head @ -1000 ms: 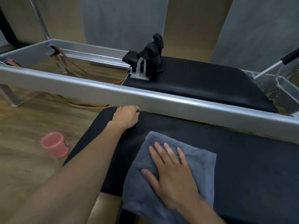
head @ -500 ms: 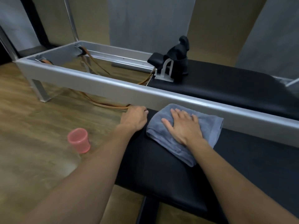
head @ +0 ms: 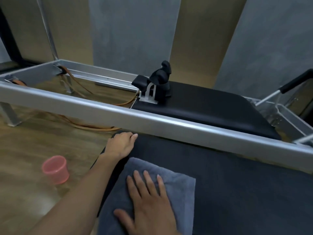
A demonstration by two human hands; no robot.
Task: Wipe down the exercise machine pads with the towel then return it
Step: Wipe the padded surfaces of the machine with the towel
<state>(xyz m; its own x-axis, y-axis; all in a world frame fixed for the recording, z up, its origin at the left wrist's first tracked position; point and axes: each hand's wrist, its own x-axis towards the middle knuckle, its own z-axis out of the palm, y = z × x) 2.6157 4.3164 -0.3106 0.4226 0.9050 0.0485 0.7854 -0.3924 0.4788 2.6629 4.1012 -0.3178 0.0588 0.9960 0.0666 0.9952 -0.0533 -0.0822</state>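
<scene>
At the far left a translucent pink plastic cup (head: 55, 169) stands upright on the wooden floor, well apart from the machine; thin orange-brown cords (head: 94, 127) trail across the floor beyond it and pass under the long silver metal frame rail (head: 152, 122). The left hand (head: 121, 145) rests on the far left corner of the near black upholstered pad (head: 245, 184), its fingers loosely bent and lying on the surface, gripping nothing. Just to the right the folded grey terry towel (head: 177, 189) lies flat on that same pad near its left end; the right hand (head: 149, 202) presses down on it, palm flat, fingers straight and spread. Behind the rail, black moulded shoulder rests (head: 160, 80) stand upright at the left end of the black carriage pad (head: 211, 104); at the far right a black-gripped metal bar (head: 294, 82) rises at a tilt.
</scene>
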